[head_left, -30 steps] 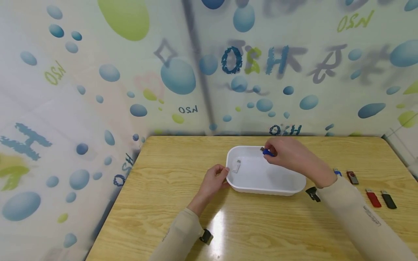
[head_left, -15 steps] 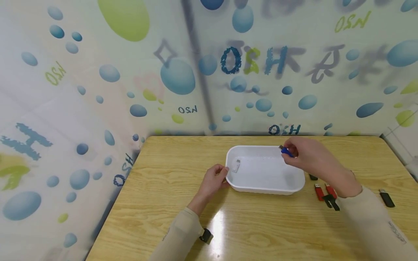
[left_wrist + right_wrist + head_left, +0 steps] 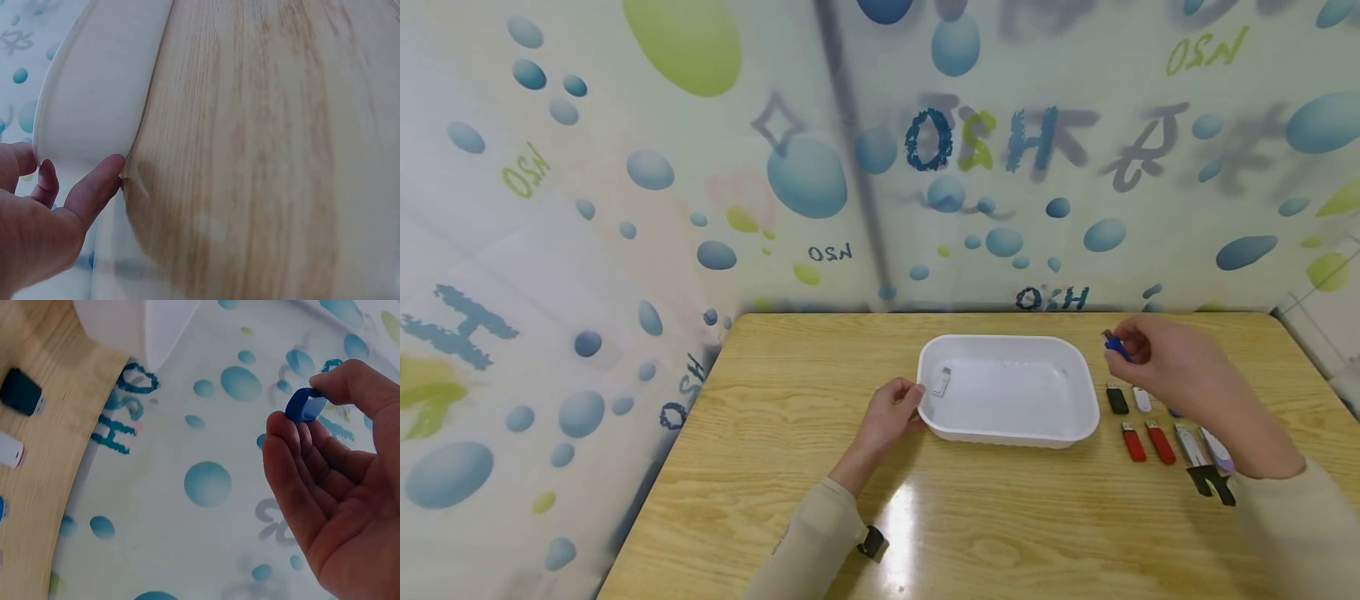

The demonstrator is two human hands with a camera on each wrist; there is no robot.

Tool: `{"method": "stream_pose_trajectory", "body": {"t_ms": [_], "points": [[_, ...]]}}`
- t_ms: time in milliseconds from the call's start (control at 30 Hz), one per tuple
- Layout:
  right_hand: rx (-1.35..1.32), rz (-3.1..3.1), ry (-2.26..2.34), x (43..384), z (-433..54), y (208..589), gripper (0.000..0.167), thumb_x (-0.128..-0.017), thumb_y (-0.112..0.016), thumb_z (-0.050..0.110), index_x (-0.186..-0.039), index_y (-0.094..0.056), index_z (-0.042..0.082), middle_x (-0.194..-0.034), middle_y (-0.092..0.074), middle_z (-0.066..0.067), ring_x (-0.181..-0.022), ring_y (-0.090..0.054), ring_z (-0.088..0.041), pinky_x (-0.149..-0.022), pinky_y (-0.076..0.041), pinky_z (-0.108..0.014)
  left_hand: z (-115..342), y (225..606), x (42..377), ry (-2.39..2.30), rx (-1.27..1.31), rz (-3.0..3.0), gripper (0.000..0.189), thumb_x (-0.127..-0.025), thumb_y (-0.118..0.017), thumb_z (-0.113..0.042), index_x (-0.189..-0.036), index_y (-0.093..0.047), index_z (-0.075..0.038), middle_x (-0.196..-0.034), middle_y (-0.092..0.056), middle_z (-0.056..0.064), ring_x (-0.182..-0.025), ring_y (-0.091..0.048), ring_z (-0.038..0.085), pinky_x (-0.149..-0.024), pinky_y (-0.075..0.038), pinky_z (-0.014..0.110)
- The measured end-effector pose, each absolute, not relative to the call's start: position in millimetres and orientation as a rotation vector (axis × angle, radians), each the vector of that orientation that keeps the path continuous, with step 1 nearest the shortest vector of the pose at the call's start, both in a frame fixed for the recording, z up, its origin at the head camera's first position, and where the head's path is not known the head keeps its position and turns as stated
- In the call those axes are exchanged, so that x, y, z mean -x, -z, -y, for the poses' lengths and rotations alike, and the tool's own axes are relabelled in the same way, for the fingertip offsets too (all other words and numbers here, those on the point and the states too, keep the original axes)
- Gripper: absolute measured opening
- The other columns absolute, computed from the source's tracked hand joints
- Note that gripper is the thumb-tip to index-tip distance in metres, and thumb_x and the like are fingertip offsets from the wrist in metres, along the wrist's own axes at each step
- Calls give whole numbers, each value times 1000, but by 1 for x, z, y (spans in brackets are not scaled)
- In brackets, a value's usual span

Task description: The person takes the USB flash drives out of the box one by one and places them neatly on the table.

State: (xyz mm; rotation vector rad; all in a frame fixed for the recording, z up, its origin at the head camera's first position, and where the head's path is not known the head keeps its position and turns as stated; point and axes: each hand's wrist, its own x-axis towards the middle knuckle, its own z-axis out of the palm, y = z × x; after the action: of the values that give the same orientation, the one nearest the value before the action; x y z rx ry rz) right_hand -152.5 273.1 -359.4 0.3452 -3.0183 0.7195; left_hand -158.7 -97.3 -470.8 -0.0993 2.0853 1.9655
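Observation:
My right hand (image 3: 1187,371) pinches a blue USB flash drive (image 3: 1116,344) between thumb and fingers. It is held above the table, to the right of the white plastic tray (image 3: 1009,433), its metal plug pointing up and left. In the right wrist view only the end of the blue flash drive (image 3: 306,405) shows between thumb and fingertips. My left hand (image 3: 889,415) grips the tray's left end, thumb at the rim and fingers lower on the wall, as the left wrist view of the hand (image 3: 56,212) also shows. A white flash drive (image 3: 942,382) lies in the tray's left part.
Right of the tray, more flash drives lie in rows on the wooden table (image 3: 790,400): a black one (image 3: 1117,399), a white one (image 3: 1142,399), two red ones (image 3: 1133,442) and a silver one (image 3: 1190,446). My right forearm hides others. A patterned curtain (image 3: 805,250) hangs behind the table.
My right hand has moved right, from over the tray to beyond its right end, still pinching the blue flash drive. More flash drives on the table have come into view. My left hand stays put.

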Motion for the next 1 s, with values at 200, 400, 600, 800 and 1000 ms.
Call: {"method": "stream_pose_trajectory", "body": {"t_ms": [200, 400, 600, 800, 1000], "points": [[-281, 2986, -689, 147, -292, 361, 31, -93, -76, 22, -108, -66, -4, -89, -68, -6, -79, -62, -24, -63, -52, -34, 98, 471, 159, -1960, 90, -2088, 33, -110, -54, -19, -118, -57, 12, -120, -61, 24, -104, -68, 33, -86, -64, 40], [-186, 2955, -667, 141, -308, 365, 34, -92, -77, 21, -106, -64, -7, -87, -67, -9, -76, -61, -25, -60, -49, -32, 98, 471, 158, -1965, 77, -2081, 33, -109, -55, -20, -117, -57, 13, -118, -61, 25, -103, -68, 34, -87, -64, 41], [-145, 2950, -633, 137, -324, 375, 33, -92, -75, 19, -105, -63, -9, -84, -67, -10, -72, -62, -26, -56, -46, -30, 99, 470, 158, -1949, 86, -2090, 34, -109, -55, -21, -119, -58, 12, -121, -61, 24, -106, -68, 34, -87, -64, 39], [-82, 2976, -613, 132, -341, 385, 36, -93, -73, 18, -107, -61, -13, -84, -66, -14, -71, -62, -28, -54, -48, -32, 98, 471, 158, -1961, 84, -2086, 35, -110, -55, -21, -119, -57, 13, -120, -61, 25, -106, -69, 36, -87, -64, 40], [30, 3003, -589, 130, -359, 390, 39, -93, -73, 14, -107, -55, -18, -83, -64, -23, -74, -62, -40, -57, -52, -48, 98, 470, 158, -1958, 96, -2083, 35, -109, -55, -20, -119, -58, 13, -120, -62, 25, -105, -69, 34, -87, -64, 40]]}}
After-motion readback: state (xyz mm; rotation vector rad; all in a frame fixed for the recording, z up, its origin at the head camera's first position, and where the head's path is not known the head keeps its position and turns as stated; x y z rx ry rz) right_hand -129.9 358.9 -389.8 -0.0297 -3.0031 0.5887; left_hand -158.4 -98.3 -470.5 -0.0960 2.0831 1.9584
